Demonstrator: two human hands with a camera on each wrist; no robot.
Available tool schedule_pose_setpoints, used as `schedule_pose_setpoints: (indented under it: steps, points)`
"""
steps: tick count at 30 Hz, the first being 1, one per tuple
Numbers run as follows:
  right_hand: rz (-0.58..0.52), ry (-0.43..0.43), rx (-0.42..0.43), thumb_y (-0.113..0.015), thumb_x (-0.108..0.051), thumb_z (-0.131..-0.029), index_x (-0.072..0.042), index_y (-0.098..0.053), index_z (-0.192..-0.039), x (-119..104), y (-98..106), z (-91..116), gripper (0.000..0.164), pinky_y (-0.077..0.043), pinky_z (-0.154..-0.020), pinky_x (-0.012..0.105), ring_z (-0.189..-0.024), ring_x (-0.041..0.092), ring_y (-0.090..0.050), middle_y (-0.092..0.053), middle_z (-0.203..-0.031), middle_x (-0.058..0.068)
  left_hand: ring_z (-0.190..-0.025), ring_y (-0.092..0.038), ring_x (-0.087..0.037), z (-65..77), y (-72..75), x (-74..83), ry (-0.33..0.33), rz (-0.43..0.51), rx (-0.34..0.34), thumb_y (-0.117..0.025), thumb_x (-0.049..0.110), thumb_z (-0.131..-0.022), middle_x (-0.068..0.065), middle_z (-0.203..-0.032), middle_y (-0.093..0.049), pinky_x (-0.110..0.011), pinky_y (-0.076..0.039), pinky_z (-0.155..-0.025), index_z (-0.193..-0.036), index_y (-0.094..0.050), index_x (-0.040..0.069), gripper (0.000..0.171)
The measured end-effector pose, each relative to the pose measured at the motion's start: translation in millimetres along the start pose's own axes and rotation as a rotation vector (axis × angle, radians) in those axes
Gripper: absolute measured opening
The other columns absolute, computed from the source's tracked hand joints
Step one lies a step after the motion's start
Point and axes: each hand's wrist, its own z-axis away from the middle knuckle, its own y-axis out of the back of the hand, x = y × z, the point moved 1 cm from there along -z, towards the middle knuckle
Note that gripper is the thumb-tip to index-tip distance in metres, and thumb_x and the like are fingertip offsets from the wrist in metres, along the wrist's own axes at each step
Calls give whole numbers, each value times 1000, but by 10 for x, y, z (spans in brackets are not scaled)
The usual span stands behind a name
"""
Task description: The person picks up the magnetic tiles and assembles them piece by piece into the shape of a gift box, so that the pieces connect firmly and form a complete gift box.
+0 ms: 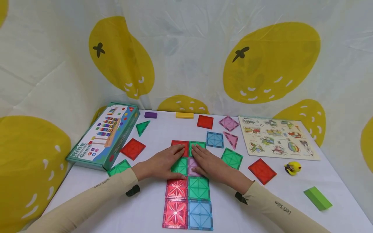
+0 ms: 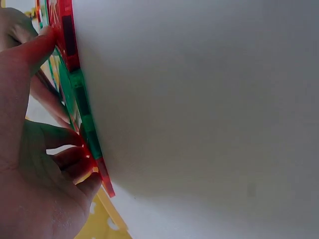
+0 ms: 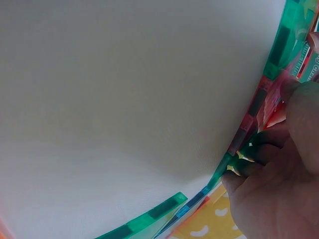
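The left hand (image 1: 163, 162) is resting on the left column of the eight-tile panel (image 1: 198, 188), thumb spread from its gently bent fingers, while the right hand (image 1: 214, 166) is lying over the panel's right column with fingers nearly straight, both gripping nothing. The panel is lying on the white surface (image 1: 227, 213); a game box (image 1: 102, 136) is lying left of it, a puzzle board (image 1: 278, 139) to its right.
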Motion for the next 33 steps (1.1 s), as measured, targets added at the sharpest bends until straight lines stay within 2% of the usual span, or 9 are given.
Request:
schedule_pose_setpoints:
  steps: [4,8,11,14,18,21,25,33]
  points:
    - [-9,-7,4,-64,-42,-106,4,-34,-162,0,-2,14,79,-34,-120,51,-158,39,-19,-27,-170,20,-153,-31,-28,9,40,-38,5,4,-12,-67,73,-91,-13,-170,-29,-41,-42,-116,-164,-34,2,107]
    - [-12,-2,24,-64,-42,-106,5,-35,-162,9,-31,39,79,-35,-119,52,-157,40,-20,-28,-170,20,-151,-35,-28,137,204,-186,59,40,17,-72,60,-95,-10,-165,-37,-44,-45,-113,-161,-44,6,90]
    - [-5,12,37,-64,-41,-106,5,-35,-161,13,-47,43,78,-35,-119,52,-157,41,-20,-28,-170,21,-143,-45,-30,367,356,-348,139,51,85,-75,46,-98,-12,-156,-47,-49,-49,-109,-154,-54,6,72]
    - [1,25,42,-64,-41,-106,6,-35,-161,11,-48,40,78,-34,-119,53,-157,42,-21,-28,-169,22,-132,-54,-31,656,440,-506,198,24,165,-75,35,-101,-14,-145,-55,-51,-52,-105,-147,-62,5,57]
    - [15,30,49,-64,-41,-106,6,-35,-161,13,-42,26,78,-33,-120,53,-157,42,-21,-29,-169,22,-122,-59,-33,996,453,-664,239,-22,239,-77,21,-100,-15,-136,-61,-52,-57,-98,-137,-69,1,43]
    - [26,24,44,-62,-42,-106,5,-35,-161,20,-38,22,78,-34,-120,52,-157,41,-20,-28,-170,21,-123,-58,-36,1151,417,-729,261,-51,232,-77,16,-99,-18,-138,-59,-53,-58,-96,-137,-68,-2,43]
    - [20,8,31,-62,-43,-106,4,-33,-162,23,-46,31,79,-35,-119,52,-158,40,-19,-26,-171,20,-127,-56,-38,1229,382,-744,258,-65,184,-75,15,-100,-19,-143,-56,-53,-57,-97,-142,-64,-3,47]
    - [32,0,45,-62,-42,-106,4,-33,-162,-1,-61,36,78,-35,-119,52,-157,40,-20,-27,-171,20,-127,-55,-34,1154,318,-610,181,-61,116,-73,15,-102,-16,-144,-53,-48,-58,-96,-149,-58,-2,52]
